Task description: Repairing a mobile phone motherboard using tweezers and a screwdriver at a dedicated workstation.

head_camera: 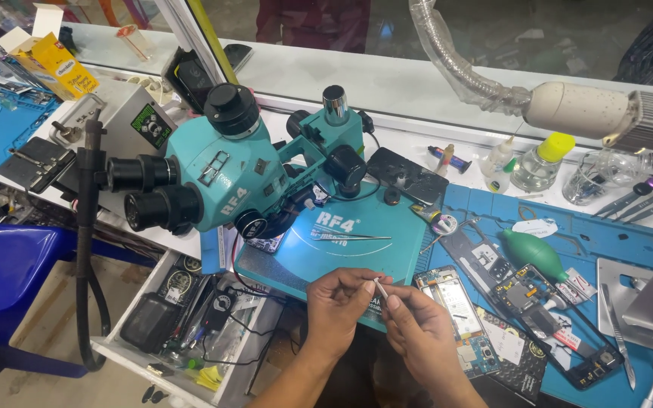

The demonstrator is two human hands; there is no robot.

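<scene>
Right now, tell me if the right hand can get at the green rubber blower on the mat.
Probably yes. The right hand pinches a small white piece with the left hand, so it is occupied, but the green blower lies uncovered to its right, with only flat phone parts between.

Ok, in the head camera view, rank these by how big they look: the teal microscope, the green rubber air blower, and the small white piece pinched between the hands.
1. Teal microscope, by far the largest.
2. Green air blower.
3. Small white piece, held by the left hand and right hand, tiniest though nearest the camera.
</scene>
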